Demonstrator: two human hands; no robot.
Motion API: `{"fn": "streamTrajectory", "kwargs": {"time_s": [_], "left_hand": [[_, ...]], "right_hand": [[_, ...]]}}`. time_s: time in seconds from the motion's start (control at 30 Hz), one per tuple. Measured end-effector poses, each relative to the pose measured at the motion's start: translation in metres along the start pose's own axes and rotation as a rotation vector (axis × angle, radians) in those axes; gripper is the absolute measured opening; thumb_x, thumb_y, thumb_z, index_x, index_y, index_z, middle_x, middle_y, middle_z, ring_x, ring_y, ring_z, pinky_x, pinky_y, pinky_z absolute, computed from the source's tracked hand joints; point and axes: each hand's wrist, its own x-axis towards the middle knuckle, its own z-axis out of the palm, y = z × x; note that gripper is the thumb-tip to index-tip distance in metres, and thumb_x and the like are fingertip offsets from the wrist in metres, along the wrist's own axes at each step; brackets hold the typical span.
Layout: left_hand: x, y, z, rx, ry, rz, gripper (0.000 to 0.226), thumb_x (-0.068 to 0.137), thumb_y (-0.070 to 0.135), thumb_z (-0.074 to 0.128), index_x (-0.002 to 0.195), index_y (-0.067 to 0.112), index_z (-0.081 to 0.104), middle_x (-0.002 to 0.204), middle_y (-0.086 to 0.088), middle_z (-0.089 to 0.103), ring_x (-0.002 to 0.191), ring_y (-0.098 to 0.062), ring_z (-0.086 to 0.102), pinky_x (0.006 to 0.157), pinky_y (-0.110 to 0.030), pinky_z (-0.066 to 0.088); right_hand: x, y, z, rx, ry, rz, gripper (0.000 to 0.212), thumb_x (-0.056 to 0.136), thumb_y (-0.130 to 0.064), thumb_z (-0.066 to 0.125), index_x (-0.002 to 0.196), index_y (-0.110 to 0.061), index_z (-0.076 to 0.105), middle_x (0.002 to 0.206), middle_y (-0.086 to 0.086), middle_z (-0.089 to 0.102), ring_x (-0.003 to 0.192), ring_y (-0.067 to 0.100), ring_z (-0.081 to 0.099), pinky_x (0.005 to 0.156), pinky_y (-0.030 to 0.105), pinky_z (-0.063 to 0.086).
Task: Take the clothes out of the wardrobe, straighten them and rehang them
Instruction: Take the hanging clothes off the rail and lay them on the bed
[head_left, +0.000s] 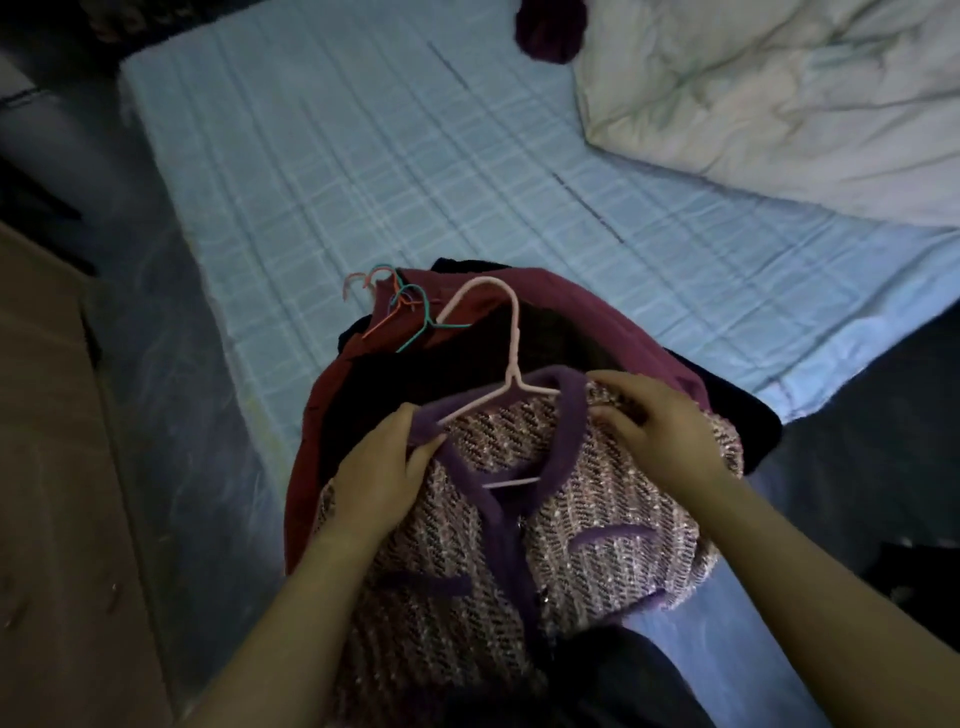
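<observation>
A pink tweed jacket (571, 525) with purple trim lies on top of a heap of clothes at the near end of the bed. A pale pink hanger (511, 332) sits inside its neckline, hook pointing away from me. My left hand (382, 467) grips the jacket's left shoulder at the purple collar. My right hand (660, 421) pinches the right shoulder over the hanger's arm. Under the jacket lie a maroon garment (311, 447) and dark clothes (395, 384), with several thin coloured hangers (405, 306) sticking out at the far side.
The pale blue checked mattress (363, 156) stretches ahead. A rumpled white duvet (779, 93) fills the far right, with a dark purple item (550, 26) beside it. A brown cardboard box (52, 467) stands on the floor at my left.
</observation>
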Motion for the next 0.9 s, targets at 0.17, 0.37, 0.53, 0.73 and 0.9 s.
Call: {"fn": "streamTrajectory", "kwargs": {"time_s": [0.17, 0.37, 0.53, 0.73, 0.9], "left_hand": [[-0.035, 0.068, 0.019, -0.045, 0.026, 0.072, 0.021, 0.091, 0.045, 0.050, 0.103, 0.028, 0.055, 0.091, 0.009, 0.062, 0.082, -0.018, 0.060, 0.064, -0.042, 0.049], [-0.039, 0.153, 0.060, 0.019, -0.016, 0.227, 0.023, 0.090, 0.045, 0.052, 0.101, 0.025, 0.056, 0.087, 0.010, 0.061, 0.080, -0.019, 0.061, 0.060, -0.036, 0.046], [-0.026, 0.257, 0.106, 0.028, 0.027, 0.308, 0.020, 0.090, 0.045, 0.052, 0.099, 0.028, 0.055, 0.082, 0.015, 0.056, 0.077, -0.015, 0.060, 0.057, -0.030, 0.036], [0.004, 0.396, 0.181, -0.074, 0.041, 0.314, 0.020, 0.088, 0.042, 0.058, 0.095, 0.023, 0.055, 0.086, 0.008, 0.061, 0.078, -0.018, 0.059, 0.065, -0.034, 0.045], [0.041, 0.481, 0.218, -0.136, 0.044, 0.336, 0.019, 0.087, 0.043, 0.060, 0.094, 0.025, 0.056, 0.081, 0.009, 0.063, 0.073, -0.013, 0.059, 0.062, -0.032, 0.043]], "right_hand": [[-0.064, 0.023, -0.050, 0.093, 0.145, 0.003, 0.043, 0.080, -0.042, 0.061, 0.122, -0.031, 0.061, 0.094, -0.005, 0.065, 0.082, 0.011, 0.060, 0.070, 0.031, 0.049], [-0.123, 0.084, -0.106, 0.174, 0.228, 0.064, 0.041, 0.079, -0.038, 0.065, 0.119, -0.028, 0.064, 0.084, -0.007, 0.060, 0.075, 0.005, 0.055, 0.066, 0.027, 0.045], [-0.142, 0.156, -0.182, 0.164, 0.369, 0.077, 0.039, 0.081, -0.043, 0.063, 0.117, -0.028, 0.065, 0.084, -0.004, 0.062, 0.074, 0.013, 0.059, 0.068, 0.037, 0.048], [-0.148, 0.260, -0.292, 0.105, 0.514, 0.028, 0.038, 0.083, -0.032, 0.065, 0.119, -0.020, 0.064, 0.091, -0.002, 0.063, 0.076, 0.012, 0.059, 0.071, 0.019, 0.046], [-0.127, 0.328, -0.360, 0.090, 0.604, -0.006, 0.037, 0.084, -0.027, 0.065, 0.119, -0.015, 0.064, 0.095, 0.001, 0.062, 0.080, 0.013, 0.058, 0.074, 0.020, 0.047]]}}
